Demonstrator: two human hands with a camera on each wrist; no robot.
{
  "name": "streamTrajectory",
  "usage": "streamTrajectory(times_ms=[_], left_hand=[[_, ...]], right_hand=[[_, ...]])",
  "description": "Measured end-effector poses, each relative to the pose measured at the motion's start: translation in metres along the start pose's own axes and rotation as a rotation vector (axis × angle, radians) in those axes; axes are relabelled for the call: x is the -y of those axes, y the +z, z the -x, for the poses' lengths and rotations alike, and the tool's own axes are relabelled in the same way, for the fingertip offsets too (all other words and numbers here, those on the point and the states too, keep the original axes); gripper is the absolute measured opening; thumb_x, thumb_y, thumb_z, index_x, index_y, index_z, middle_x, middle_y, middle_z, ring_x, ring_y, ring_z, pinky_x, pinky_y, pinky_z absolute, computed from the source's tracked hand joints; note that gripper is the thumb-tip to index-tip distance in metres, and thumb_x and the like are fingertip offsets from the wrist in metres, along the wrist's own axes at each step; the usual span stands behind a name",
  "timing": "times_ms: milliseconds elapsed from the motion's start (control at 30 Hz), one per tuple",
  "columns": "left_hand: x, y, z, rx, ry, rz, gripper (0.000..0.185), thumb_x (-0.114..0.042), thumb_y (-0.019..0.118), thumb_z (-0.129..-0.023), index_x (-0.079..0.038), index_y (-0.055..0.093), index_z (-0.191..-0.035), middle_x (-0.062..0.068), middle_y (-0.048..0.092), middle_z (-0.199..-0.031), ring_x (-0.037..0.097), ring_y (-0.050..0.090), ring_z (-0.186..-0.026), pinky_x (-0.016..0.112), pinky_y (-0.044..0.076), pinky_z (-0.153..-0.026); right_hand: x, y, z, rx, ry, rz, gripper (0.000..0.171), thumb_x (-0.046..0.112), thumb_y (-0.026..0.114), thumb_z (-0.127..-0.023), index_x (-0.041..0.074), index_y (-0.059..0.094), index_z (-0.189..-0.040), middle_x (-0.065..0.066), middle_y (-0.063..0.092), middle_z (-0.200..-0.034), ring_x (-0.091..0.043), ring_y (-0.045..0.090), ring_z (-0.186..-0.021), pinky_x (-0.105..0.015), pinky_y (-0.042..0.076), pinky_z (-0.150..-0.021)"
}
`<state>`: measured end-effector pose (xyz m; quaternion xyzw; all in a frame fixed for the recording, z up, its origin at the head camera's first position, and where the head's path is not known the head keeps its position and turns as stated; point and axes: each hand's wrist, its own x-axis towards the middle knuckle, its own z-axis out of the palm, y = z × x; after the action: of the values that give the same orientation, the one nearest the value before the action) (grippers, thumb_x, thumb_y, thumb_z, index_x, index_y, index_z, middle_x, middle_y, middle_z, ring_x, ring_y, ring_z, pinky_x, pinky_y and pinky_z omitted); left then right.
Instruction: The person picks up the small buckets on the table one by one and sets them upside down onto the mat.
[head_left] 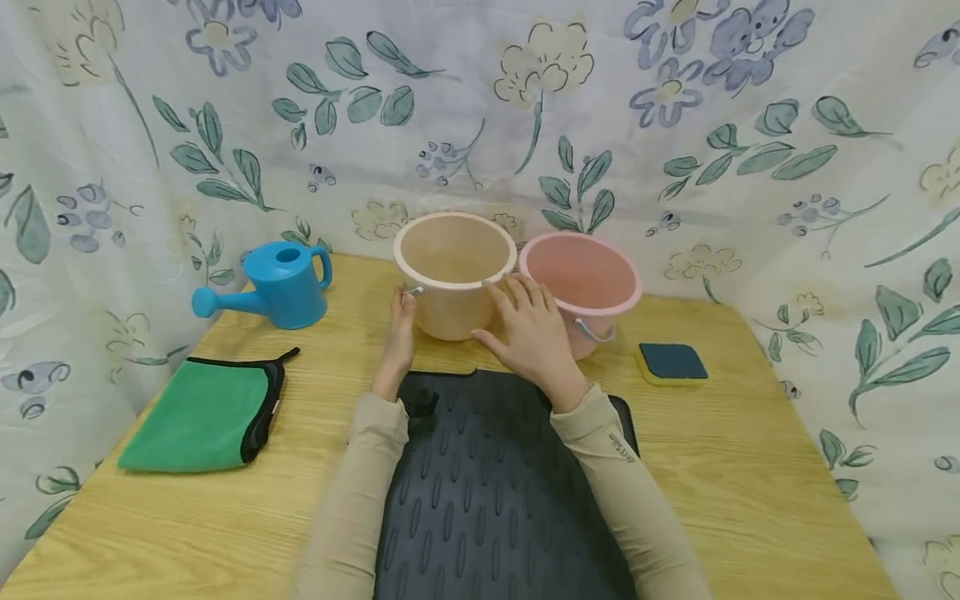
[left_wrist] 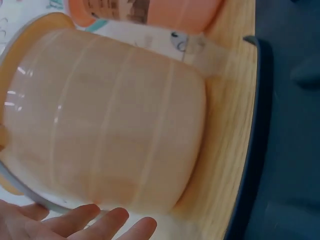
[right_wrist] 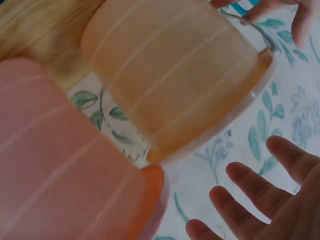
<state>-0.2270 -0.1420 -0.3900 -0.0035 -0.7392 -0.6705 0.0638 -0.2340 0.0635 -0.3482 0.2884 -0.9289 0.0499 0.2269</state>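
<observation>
A beige bucket stands upright at the back of the table, with a pink bucket right beside it on the right. My left hand is at the left side of the beige bucket, close to its handle joint, and the left wrist view shows its fingers extended along the bucket's side. Spread fingers on my right hand reach up at the beige bucket's front right rim, overlapping the gap between the two buckets. Neither palm grips anything. The pink bucket's pale handle hangs down in front.
A ridged black mat lies in front of the buckets, under my forearms. To the left are a blue watering can and a folded green cloth with black trim. A sponge lies on the right. Floral curtain hangs behind.
</observation>
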Motion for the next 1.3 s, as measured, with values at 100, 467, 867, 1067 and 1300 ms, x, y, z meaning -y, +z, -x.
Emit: streamTrajectory(times_ms=[100, 467, 867, 1067, 1300], left_hand=[[0.007, 0.005, -0.001, -0.052, 0.01, 0.09, 0.057, -0.028, 0.016, -0.101, -0.002, -0.007, -0.145, 0.019, -0.005, -0.152, 0.031, 0.004, -0.139, 0.045, 0.008, -0.111], [0.041, 0.021, -0.007, -0.142, 0.05, 0.273, 0.051, -0.031, 0.014, -0.101, -0.005, 0.02, -0.145, 0.018, 0.025, -0.146, 0.031, 0.027, -0.133, 0.045, 0.021, -0.108], [0.049, 0.06, 0.004, -0.263, 0.049, 0.364, 0.051, -0.028, 0.013, -0.102, 0.002, 0.043, -0.132, -0.013, 0.056, -0.089, 0.0, 0.053, -0.08, 0.02, 0.041, -0.077], [0.068, 0.08, -0.013, -0.252, 0.165, 0.373, 0.053, -0.041, 0.018, -0.1, -0.012, 0.043, -0.137, 0.004, 0.058, -0.116, 0.015, 0.054, -0.103, 0.031, 0.041, -0.092], [0.05, 0.092, -0.002, -0.297, 0.121, 0.422, 0.056, -0.036, 0.028, -0.099, -0.012, 0.014, -0.147, 0.008, 0.02, -0.15, 0.024, 0.022, -0.136, 0.043, 0.018, -0.109]], right_hand=[[0.009, 0.008, -0.012, 0.028, -0.035, -0.01, 0.067, 0.059, 0.048, -0.085, 0.018, 0.039, -0.139, -0.012, 0.043, -0.135, -0.031, 0.033, -0.128, -0.048, 0.023, -0.106], [0.05, 0.029, -0.044, 0.155, -0.026, -0.085, 0.066, 0.06, 0.045, -0.086, 0.02, 0.04, -0.138, -0.005, 0.049, -0.13, -0.028, 0.043, -0.12, -0.055, 0.017, -0.106], [0.07, 0.038, -0.055, 0.08, 0.105, -0.074, 0.03, 0.036, 0.057, -0.088, 0.008, 0.06, -0.097, -0.007, 0.064, -0.08, -0.028, 0.062, -0.076, -0.041, 0.044, -0.068], [0.054, 0.027, -0.053, 0.06, 0.14, -0.099, 0.028, 0.035, 0.061, -0.086, 0.009, 0.061, -0.096, -0.011, 0.065, -0.077, -0.032, 0.062, -0.069, -0.044, 0.046, -0.058], [0.043, 0.002, -0.04, -0.054, 0.117, -0.185, 0.026, 0.031, 0.065, -0.084, 0.008, 0.064, -0.095, -0.011, 0.066, -0.072, -0.034, 0.061, -0.063, -0.044, 0.044, -0.054]])
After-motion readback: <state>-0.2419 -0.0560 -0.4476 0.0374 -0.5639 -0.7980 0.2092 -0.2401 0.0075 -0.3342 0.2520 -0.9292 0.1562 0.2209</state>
